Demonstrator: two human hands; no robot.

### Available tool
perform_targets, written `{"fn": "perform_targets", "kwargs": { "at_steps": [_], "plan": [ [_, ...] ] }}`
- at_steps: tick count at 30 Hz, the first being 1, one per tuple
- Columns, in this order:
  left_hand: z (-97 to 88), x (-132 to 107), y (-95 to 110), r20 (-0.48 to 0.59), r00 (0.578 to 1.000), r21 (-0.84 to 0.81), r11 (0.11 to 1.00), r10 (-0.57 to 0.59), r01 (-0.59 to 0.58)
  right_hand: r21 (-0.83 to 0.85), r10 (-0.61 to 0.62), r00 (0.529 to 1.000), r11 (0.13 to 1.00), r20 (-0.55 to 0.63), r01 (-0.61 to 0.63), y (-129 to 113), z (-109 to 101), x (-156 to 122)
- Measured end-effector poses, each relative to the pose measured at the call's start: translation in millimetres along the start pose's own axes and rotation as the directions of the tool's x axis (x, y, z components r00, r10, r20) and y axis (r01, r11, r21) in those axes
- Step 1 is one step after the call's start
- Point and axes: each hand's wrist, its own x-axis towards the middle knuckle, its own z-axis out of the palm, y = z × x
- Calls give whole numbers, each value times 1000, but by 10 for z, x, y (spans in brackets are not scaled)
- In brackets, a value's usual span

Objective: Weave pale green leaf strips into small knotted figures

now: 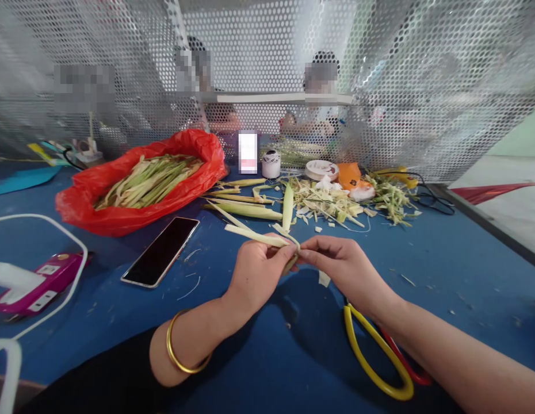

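over the blue table (267, 351), the left hand (254, 273) clasps flat, fibrous pale-green leaf strips (255, 235), wrist angled inward; the right hand (345, 261) pinches their bunched end with thumb and forefinger; the strip count, perhaps two or three, is hard to see; one crinkled red plastic bag (107, 223) sits toward the back-left corner, and two looped handles (402, 393), yellow and red, lie partly beneath the right forearm (440, 345)

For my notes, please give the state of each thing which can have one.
Left hand: holding leaf strips
Right hand: pinching leaf strips
Red bag: open, holding leaves
Phone: flat, screen dark
Small screen: upright, lit
Yellow-handled tool: partly hidden
Power strip: white adapter apparently attached
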Motion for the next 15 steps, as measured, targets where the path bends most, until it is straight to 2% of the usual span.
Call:
{"fn": "perform_targets", "kwargs": {
  "at_steps": [8,13,15],
  "plan": [
    [25,25,-69,42,996,-214,973,-76,83,164,66,996,985,-63,-55,67,27,20],
    [19,15,-27,26,996,-196,976,-91,94,104,50,996,994,-70,-42,58,25,33],
    [20,9,-12,-1,996,-193,978,-84,82,149,60,997,987,-51,-52,51,25,30]
  ]
}}
